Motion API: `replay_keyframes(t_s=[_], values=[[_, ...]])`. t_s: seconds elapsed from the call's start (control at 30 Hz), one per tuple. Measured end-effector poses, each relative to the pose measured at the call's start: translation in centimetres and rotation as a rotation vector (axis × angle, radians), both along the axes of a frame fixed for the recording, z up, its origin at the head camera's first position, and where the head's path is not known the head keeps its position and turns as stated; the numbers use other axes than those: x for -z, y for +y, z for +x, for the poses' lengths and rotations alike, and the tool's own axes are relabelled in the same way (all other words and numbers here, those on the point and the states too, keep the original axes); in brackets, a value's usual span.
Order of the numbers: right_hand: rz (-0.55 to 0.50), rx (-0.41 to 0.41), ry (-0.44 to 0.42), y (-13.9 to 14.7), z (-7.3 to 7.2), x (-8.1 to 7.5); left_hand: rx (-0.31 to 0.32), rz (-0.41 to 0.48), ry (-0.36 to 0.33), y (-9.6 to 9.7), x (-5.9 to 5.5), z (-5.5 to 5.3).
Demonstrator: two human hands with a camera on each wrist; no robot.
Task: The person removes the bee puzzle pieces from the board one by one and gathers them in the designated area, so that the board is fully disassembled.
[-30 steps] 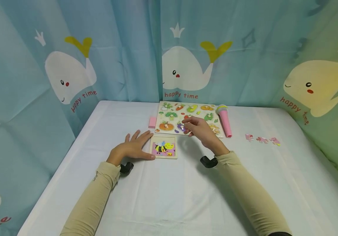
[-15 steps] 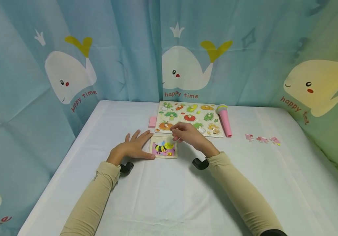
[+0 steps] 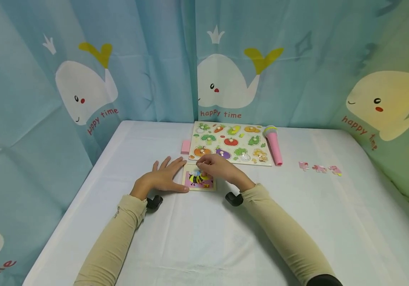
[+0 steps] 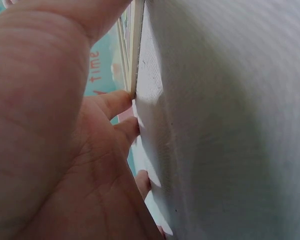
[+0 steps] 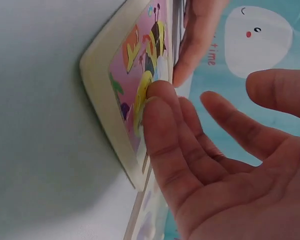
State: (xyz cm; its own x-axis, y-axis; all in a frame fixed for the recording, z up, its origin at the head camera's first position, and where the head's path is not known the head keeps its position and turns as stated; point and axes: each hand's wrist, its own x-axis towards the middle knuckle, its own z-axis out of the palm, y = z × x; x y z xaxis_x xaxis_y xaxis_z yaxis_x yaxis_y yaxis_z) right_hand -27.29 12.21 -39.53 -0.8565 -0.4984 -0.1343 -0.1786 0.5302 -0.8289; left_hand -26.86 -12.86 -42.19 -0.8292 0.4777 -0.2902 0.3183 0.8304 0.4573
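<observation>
A small square wooden puzzle (image 3: 199, 188) with a bee picture lies on the white table. My left hand (image 3: 161, 178) is flat at its left side, fingers spread, index fingertip and thumb at the puzzle's edge. In the left wrist view, the wooden edge (image 4: 136, 45) runs upright beside the index fingertip. My right hand (image 3: 218, 167) is over the puzzle's upper right part. In the right wrist view, its thumb and index fingertips (image 5: 160, 107) come together right at the bee picture (image 5: 145, 65). I cannot tell whether they pinch a piece.
Behind the bee puzzle lies a larger vegetable peg puzzle (image 3: 231, 142), with a pink toy microphone (image 3: 274, 147) on its right and a pink block (image 3: 185, 147) on its left. Several jigsaw pieces (image 3: 319, 169) lie in a row to the right. Whale-print curtains (image 3: 154, 59) surround the table.
My right hand has moved left and toward me, from above the vegetable puzzle's eggplant to the bee puzzle. The left hand has stayed in place.
</observation>
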Motion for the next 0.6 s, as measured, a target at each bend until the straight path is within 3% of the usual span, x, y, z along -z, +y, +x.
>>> replay_keyframes(t_s=[0.23,0.6], values=[[0.151,-0.034,0.074,-1.2,-0.3,0.0,0.004,0.009,-0.008,0.0,0.0,-0.1],[0.261,-0.041,0.111,-2.8,-1.0,0.6,0.009,0.017,-0.007,0.0,-0.2,0.2]])
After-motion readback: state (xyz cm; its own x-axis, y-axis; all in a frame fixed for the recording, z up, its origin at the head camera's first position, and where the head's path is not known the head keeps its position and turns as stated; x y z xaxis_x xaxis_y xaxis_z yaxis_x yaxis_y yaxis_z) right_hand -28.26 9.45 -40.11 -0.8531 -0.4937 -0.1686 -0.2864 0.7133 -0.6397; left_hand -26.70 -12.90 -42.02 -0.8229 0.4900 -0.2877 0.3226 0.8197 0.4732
